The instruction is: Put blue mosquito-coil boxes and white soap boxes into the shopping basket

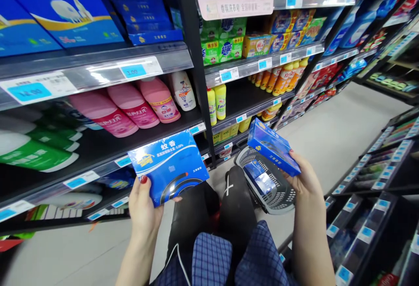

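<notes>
My left hand [145, 201] grips a flat blue mosquito coil box [173, 157] by its lower left corner, its printed front turned up to me. A second blue mosquito coil box [273, 146] is tilted in my right hand [304, 175], held at its right end above the basket. Below it on the floor stands a grey shopping basket [281, 207] with blue packages [262, 179] lying inside. My right fingers are partly hidden behind the box.
Shelves in front hold pink bottles [131, 109], green and white bottles [39, 146], yellow bottles [221, 100] and large blue boxes [62, 11]. A pink sign [235, 9] hangs from an upper shelf. Another shelf rack [369, 225] flanks the aisle floor [343, 124] at right.
</notes>
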Tool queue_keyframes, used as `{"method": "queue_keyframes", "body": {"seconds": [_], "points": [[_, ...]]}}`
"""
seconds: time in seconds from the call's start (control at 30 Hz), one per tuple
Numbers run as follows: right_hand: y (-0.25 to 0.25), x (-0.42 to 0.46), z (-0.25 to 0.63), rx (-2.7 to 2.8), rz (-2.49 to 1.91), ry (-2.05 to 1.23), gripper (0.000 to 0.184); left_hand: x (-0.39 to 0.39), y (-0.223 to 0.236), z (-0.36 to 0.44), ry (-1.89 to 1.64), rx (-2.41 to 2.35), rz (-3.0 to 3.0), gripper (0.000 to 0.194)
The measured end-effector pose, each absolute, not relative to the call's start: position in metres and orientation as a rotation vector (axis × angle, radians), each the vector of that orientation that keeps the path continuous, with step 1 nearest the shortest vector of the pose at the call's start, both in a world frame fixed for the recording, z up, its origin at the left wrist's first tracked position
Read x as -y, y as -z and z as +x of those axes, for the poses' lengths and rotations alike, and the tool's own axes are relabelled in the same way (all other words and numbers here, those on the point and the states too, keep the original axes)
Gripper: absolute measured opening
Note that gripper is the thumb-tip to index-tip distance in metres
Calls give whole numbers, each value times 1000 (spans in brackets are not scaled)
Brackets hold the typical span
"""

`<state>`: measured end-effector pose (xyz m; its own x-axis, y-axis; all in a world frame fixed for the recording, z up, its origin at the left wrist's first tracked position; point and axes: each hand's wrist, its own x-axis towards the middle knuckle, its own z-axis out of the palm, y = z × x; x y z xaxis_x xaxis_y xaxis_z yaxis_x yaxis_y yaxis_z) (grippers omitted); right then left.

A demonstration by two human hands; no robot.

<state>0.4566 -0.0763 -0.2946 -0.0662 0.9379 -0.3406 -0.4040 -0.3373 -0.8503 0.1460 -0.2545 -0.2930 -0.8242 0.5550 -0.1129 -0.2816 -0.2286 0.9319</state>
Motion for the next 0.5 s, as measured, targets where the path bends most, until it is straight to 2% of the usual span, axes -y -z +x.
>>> {"method": "queue_keyframes", "body": {"seconds": [0.13,0.27,0.37,0.5], "points": [[302,65,460,665,-1132,-1610,36,254,295,145,-2098,-1535,334,50],[338,50,476,708,-1058,-1468,51,252,297,143,-2070,-1626,289,51],[395,34,497,665,-1135,-1418,68,247,307,140,-1996,-1727,211,49],[505,15,526,517,-1512,-1328,79,236,331,137,-1807,-1822,59,55]]}}
